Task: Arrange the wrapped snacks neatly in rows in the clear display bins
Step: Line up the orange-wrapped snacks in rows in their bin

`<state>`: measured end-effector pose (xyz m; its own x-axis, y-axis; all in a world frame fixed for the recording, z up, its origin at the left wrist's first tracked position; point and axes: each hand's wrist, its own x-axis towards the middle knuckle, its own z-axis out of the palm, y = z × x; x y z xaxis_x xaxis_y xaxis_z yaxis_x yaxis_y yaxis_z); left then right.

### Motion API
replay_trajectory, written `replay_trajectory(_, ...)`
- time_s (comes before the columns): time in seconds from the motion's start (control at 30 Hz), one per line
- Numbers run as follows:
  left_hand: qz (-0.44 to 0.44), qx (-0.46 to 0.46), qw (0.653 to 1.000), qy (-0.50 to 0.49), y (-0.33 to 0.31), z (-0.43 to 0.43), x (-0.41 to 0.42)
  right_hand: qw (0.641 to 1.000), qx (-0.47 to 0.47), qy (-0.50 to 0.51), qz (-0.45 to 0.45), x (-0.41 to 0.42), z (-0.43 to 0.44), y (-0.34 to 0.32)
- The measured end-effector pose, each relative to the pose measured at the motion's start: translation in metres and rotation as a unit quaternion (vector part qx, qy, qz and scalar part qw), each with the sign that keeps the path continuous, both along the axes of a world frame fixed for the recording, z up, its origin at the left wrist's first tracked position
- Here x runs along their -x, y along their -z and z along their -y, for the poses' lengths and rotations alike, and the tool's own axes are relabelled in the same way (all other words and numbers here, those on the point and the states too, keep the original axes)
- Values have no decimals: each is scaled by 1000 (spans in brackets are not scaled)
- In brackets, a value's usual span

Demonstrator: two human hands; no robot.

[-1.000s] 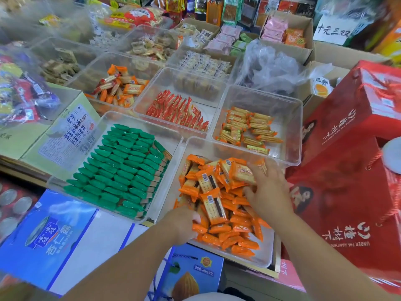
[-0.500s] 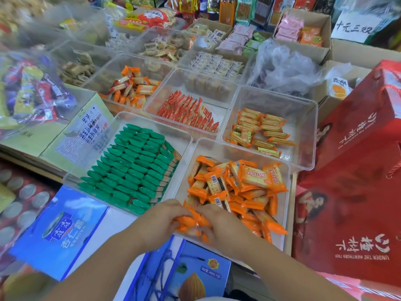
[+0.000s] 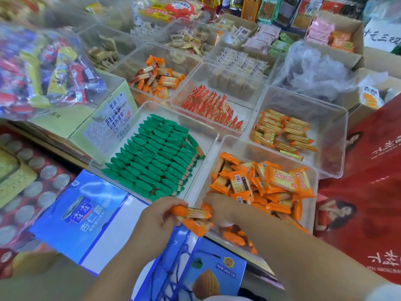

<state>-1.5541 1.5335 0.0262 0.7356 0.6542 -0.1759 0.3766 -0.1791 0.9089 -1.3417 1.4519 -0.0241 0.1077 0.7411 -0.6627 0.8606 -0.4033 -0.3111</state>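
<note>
- Holding a small stack of orange packets [image 3: 191, 212] above the near left corner of the near right bin [image 3: 249, 146], the left hand [image 3: 160, 218] has its thumb on top and its fingers curled beneath, a narrow grip on the stack's left end.
- The right hand [image 3: 221, 210] meets the same stack from the right, with its fingers curled onto the packets' right end (the knuckles hide how many it pinches).
- More orange-wrapped crackers [image 3: 267, 183] lie in that bin in a loose heap. Some are flat and some are tilted on edge, mostly toward the far and right sides, and a few lie under the right forearm.
- Just beside it on the left, a 2nd clear bin [image 3: 173, 109] holds green-wrapped snacks [image 3: 156, 161] in tidy overlapping rows.
- Beyond these 2 bins, red packets [image 3: 212, 109] stand in a slanted row in another clear bin. Gold-wrapped sticks [image 3: 282, 133] lie in rough rows in the bin to its right.
- A blue carton [image 3: 80, 213] lies near left of the green bin, and red gift boxes [image 3: 368, 192] stand at the right edge.
- A blue box with an almond picture [image 3: 217, 272] sits below the hands, nearest the person.
</note>
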Motion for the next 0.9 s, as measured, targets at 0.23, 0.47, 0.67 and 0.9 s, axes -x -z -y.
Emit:
replay_trajectory(0.23,-75,-112,982,131,7,19,-15,995,-7,-54,82,5,7,14)
replay_trajectory(0.47,-160,-311,907,235,5,11,-30,993,43,-80,70,-2,-2,12)
replay_trajectory(0.67,-195,-384,836,341,-5,8,-50,982,45,-163,80,-5,-3,4)
replay_trajectory(0.9,-228,-424,775,409,3,22,-62,979,-121,-136,89,-8,25,2)
